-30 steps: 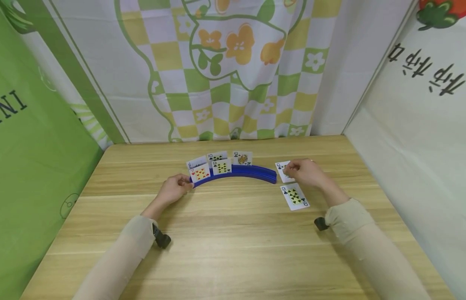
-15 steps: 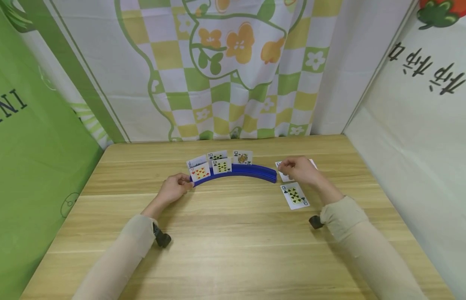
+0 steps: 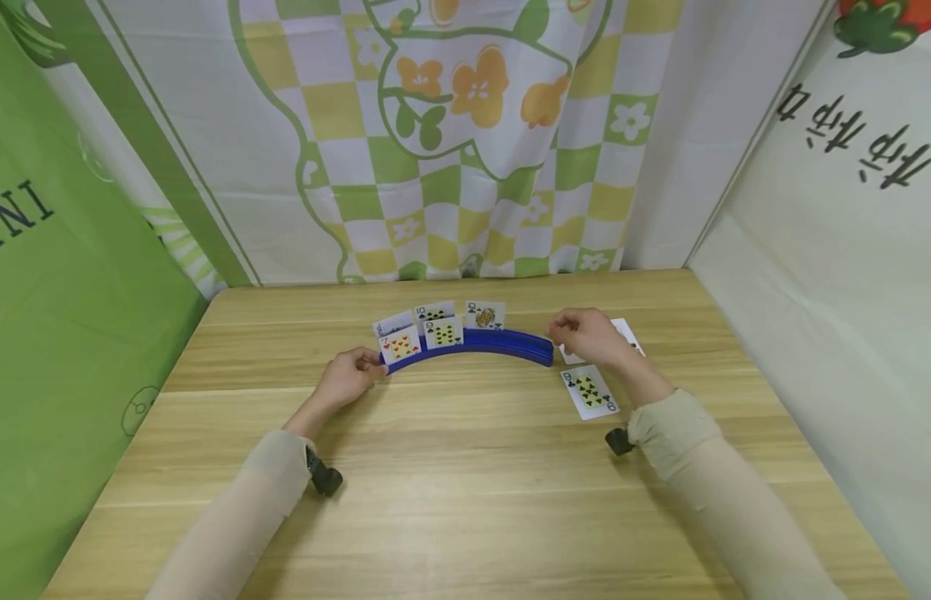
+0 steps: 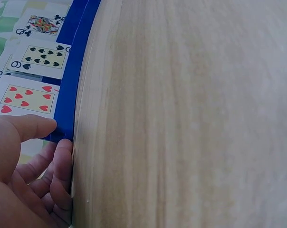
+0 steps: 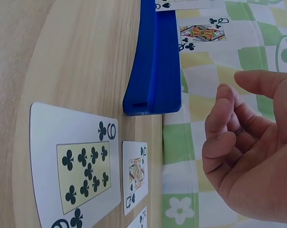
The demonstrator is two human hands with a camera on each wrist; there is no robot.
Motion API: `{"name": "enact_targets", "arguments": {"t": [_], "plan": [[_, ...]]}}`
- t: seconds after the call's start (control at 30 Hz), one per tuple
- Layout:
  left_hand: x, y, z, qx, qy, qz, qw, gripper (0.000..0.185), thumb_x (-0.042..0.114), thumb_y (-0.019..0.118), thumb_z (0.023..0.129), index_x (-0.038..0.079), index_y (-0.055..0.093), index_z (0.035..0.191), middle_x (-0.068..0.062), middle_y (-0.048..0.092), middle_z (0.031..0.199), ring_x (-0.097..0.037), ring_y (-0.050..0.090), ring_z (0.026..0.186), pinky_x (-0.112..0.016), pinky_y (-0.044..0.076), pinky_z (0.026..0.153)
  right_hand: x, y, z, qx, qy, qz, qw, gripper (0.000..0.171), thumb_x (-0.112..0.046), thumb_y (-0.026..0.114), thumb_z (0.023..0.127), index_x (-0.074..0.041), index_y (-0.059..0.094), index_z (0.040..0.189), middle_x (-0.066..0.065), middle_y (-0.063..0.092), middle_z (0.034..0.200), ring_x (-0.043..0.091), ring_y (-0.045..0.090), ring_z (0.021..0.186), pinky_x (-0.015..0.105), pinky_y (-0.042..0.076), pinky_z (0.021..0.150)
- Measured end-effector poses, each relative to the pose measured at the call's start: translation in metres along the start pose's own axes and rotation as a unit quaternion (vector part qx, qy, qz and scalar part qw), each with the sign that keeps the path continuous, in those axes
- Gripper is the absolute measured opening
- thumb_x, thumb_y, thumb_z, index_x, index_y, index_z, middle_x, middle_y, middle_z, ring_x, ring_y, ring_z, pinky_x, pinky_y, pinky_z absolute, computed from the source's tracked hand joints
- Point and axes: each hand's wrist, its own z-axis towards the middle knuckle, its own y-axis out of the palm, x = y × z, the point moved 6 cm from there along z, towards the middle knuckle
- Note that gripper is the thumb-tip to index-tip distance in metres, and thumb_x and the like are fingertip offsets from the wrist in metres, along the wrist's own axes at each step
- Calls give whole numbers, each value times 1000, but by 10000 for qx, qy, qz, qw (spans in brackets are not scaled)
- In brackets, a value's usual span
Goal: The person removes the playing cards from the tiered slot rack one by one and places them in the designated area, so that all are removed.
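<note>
My left hand grips the left end of a curved blue card holder; in the left wrist view its thumb presses on the front. In the holder stand a seven of hearts and a nine of spades in front, a ten and another mostly hidden card behind, and a queen of clubs. My right hand hovers just past the holder's right end, holding nothing, thumb apart from the loosely curled fingers. Below it, a nine of clubs and a queen of spades lie on the table.
A third card, with a K in its corner, lies partly in view beside the queen of spades. The wooden table ends at the back against a checked curtain, with a green cloth along the left.
My right hand has moved left from over the loose cards toward the holder's right end, uncovering the card at the far right. My left hand keeps its grip on the holder.
</note>
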Motion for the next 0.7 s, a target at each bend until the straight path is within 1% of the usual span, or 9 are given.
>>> {"name": "enact_targets", "arguments": {"t": [0.17,0.3,0.53,0.7], "plan": [[0,0,0,9,18,22,10000,37,29,66,93,5,64,120,-12,70,100,-18,61,78,-26,46,68,-3,1,3,85,-53,91,9999,33,-30,53,103,-4,67,117,19,69,105,28,64,87,29,48,68],[1,-1,1,18,67,10,10000,37,29,66,93,3,64,120,-12,70,99,-17,61,77,-26,47,67,-5,1,5,141,-113,240,9995,31,-26,54,102,-2,67,116,16,68,101,31,64,87,29,48,69],[0,0,0,11,8,-5,10000,35,29,67,93,4,64,118,-11,69,97,-17,60,76,-27,46,67,-10,2,9,332,-113,223,9991,29,-27,55,102,-5,67,114,13,68,99,34,65,88,28,50,71],[-1,0,1,7,-7,-13,10000,35,29,67,93,5,65,118,-10,69,97,-17,60,77,-27,46,68,-14,4,12,338,-122,347,9988,29,-26,55,102,-4,67,116,13,68,99,36,65,90,30,51,71]]}}
